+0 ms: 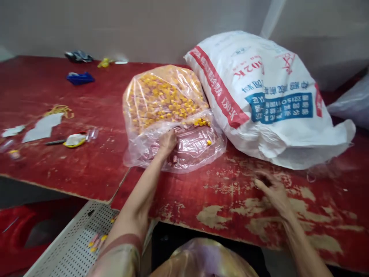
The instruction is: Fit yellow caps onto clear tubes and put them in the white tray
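My left hand (168, 142) is closed on the front part of a clear plastic bag (190, 156), its fingers curled at the bag's mouth. Inside the bag lie many small pieces with yellow caps (161, 96) and pinkish bodies. A single yellow-capped piece (208, 142) shows near the front right of the bag. Over the worn red tabletop (213, 215), my right hand (268, 186) is apart from the bag, thumb and fingers loosely bent and a little blurred. I see nothing held in it.
A large white woven sack (259, 84) with red and blue print leans beside the bag. Leftward lie a blue tape dispenser (80, 78), white paper (43, 127) and yellow rubber bands (60, 111). A white perforated basket (72, 238) sits below the table edge.
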The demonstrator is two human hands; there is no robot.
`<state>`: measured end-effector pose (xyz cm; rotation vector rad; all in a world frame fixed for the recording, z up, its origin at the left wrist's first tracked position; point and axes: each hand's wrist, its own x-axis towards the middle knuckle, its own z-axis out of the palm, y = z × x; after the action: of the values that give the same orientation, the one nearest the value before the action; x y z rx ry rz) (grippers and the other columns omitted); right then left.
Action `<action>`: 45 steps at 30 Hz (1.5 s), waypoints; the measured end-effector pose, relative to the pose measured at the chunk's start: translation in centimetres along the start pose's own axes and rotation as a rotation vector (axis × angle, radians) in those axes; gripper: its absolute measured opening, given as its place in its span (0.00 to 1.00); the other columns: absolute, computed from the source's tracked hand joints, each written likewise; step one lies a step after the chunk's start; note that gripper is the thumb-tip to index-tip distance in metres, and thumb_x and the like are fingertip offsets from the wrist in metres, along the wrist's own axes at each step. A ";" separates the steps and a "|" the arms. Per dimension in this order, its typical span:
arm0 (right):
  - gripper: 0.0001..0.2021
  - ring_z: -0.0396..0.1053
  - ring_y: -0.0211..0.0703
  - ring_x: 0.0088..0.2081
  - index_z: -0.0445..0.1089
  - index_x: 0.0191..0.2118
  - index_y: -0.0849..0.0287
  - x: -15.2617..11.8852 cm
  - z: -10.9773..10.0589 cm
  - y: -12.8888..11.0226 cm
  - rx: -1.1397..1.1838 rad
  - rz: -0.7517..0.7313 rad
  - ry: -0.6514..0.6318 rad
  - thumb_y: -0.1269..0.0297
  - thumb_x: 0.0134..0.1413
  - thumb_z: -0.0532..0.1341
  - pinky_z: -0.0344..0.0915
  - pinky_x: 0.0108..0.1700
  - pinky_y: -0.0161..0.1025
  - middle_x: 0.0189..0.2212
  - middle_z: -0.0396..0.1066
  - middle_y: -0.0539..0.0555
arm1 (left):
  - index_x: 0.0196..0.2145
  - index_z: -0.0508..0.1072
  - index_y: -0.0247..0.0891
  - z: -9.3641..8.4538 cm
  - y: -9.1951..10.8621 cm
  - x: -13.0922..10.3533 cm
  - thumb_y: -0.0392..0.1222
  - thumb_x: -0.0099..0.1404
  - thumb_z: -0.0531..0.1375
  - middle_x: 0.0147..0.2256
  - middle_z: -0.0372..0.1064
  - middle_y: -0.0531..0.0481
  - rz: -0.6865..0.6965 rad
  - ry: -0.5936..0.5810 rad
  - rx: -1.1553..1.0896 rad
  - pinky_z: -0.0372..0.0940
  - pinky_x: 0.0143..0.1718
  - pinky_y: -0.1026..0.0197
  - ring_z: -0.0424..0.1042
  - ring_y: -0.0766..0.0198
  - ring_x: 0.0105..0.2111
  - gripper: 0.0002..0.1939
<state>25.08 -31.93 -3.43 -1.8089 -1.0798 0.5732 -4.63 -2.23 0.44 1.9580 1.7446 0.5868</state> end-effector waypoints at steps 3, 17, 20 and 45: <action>0.15 0.67 0.45 0.37 0.73 0.42 0.56 0.7 2.1 -1.2 -0.044 -0.252 -0.088 0.54 0.52 0.62 0.65 0.41 0.43 0.35 0.69 0.54 | 0.41 0.71 0.33 1.0 1.1 -4.9 0.40 0.63 0.56 0.40 0.67 0.42 0.200 -0.093 -0.171 0.60 0.44 0.59 0.66 0.59 0.42 0.10; 0.14 0.66 0.41 0.36 0.71 0.50 0.53 -1.1 5.8 -5.6 -0.026 -0.478 -0.516 0.59 0.60 0.59 0.65 0.36 0.36 0.36 0.66 0.54 | 0.42 0.66 0.38 4.8 3.7 -17.7 0.44 0.46 0.70 0.35 0.65 0.54 0.042 -0.782 -1.166 0.60 0.28 0.67 0.63 0.74 0.25 0.26; 0.11 0.67 0.42 0.38 0.72 0.46 0.55 -2.4 6.1 -6.3 0.036 -0.473 -0.628 0.59 0.61 0.57 0.65 0.40 0.37 0.37 0.68 0.54 | 0.49 0.63 0.41 4.2 3.2 -17.4 0.42 0.42 0.72 0.41 0.63 0.51 0.038 -1.010 -1.078 0.60 0.26 0.67 0.62 0.76 0.24 0.37; 0.14 0.70 0.41 0.31 0.63 0.51 0.63 -7.7 12.0 -10.1 -0.304 -0.900 -0.469 0.63 0.63 0.50 0.67 0.29 0.34 0.37 0.68 0.60 | 0.26 0.69 0.34 1.1 0.2 -24.0 0.69 0.58 0.49 0.18 0.60 0.54 -0.286 -0.555 -0.928 0.51 0.20 0.66 0.56 0.71 0.17 0.31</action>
<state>7.87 -30.92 -0.64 -1.2276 -2.2143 0.2774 -6.46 -26.13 -0.70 1.0538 1.0695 0.5379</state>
